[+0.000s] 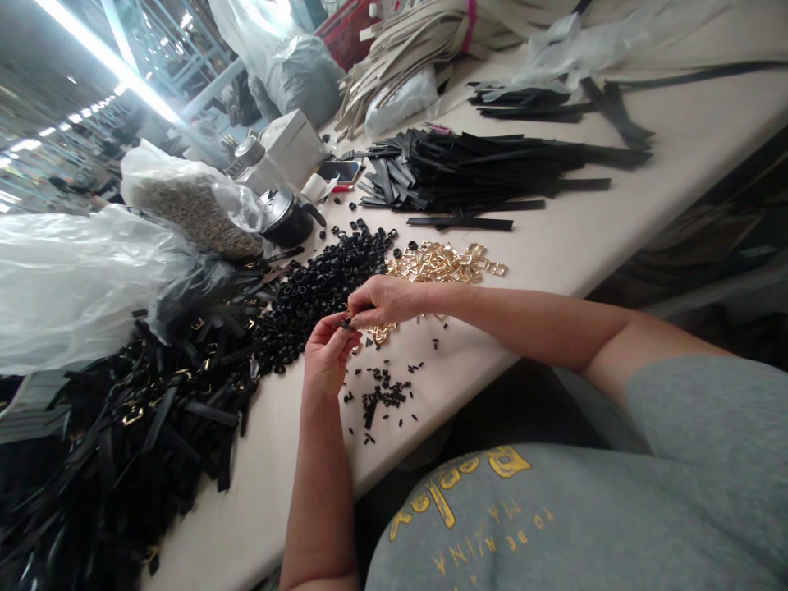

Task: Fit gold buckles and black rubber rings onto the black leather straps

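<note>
Piece (345, 325), small, dark: pinched between fingertips of left hand (326, 349) and right hand (382, 300), above the surface (258, 484). Buckled straps (163, 423), heaped leftward: seemingly finished. Apparently remaining: black loops (308, 287), gold buckles (431, 264), black strips (468, 164) (a thick pile). Held piece's own progress: cannot tell.

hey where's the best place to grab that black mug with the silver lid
Probably by the black mug's handle, reaching in from the right of the picture with the right hand. The handle juts out that way, while a clear bag crowds the opposite side. The mug looks upright, so keep it level.
</note>
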### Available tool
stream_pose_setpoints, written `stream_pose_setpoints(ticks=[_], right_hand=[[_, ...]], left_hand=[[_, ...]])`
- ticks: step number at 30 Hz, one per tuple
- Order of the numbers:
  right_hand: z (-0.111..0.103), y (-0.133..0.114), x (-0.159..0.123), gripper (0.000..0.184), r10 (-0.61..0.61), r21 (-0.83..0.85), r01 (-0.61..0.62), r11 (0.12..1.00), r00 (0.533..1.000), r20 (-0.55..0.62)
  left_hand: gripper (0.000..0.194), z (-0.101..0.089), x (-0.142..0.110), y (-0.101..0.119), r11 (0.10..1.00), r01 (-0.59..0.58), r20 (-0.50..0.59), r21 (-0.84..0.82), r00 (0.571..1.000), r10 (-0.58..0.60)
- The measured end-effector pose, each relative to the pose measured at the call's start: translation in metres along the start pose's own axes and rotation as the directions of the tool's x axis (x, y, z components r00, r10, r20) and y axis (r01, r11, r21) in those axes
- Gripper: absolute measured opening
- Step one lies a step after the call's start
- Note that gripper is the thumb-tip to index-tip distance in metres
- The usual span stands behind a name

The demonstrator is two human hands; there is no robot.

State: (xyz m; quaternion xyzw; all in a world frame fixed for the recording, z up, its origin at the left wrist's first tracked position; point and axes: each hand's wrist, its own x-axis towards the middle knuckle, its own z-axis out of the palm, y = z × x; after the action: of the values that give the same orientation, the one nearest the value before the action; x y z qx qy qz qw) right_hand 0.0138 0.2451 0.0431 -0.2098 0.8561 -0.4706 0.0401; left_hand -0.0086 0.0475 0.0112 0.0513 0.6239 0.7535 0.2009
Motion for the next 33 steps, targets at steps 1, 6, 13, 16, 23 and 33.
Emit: stream_pose_setpoints(ticks=[1,6,13,16,23,33], right_hand=[[-0.001,0.001,0.0,0.016,-0.011,-0.016,0.011,1.0,1.0,0.007],[-0.005,0.005,0.0,0.024,-0.09,-0.177,0.088,0.98,0.996,-0.004],[-0.004,0.012,0.0,0.031,-0.176,-0.506,0.072,0.859,0.971,-0.159],[-0.002,0.012,0.001,0.034,-0.229,-0.542,0.089,0.836,0.953,-0.197],[-0.002,0.007,-0.002,0.033,-0.3,-0.472,0.107,0.875,0.886,-0.354],[0.03,0.015,0.008,0.027,-0.016,0.159,0.065,0.985,0.957,-0.289]], left_hand=[[0.041,0.0,0.0,0.001,1.0,-0.002,-0.012,0.005,1.0,0.002],[0.041,0.002,-0.001,0.006,1.0,-0.007,-0.052,0.008,0.999,0.007],[0.033,0.005,-0.005,0.003,0.984,0.083,-0.034,0.156,0.996,-0.078],[0.025,0.008,-0.006,0.001,0.987,0.063,-0.021,0.148,0.998,-0.061],[0.028,0.003,0.004,-0.005,0.997,-0.017,-0.136,-0.07,0.991,0.007],[0.04,0.01,0.004,-0.008,0.995,-0.056,-0.206,-0.083,0.978,0.037]])
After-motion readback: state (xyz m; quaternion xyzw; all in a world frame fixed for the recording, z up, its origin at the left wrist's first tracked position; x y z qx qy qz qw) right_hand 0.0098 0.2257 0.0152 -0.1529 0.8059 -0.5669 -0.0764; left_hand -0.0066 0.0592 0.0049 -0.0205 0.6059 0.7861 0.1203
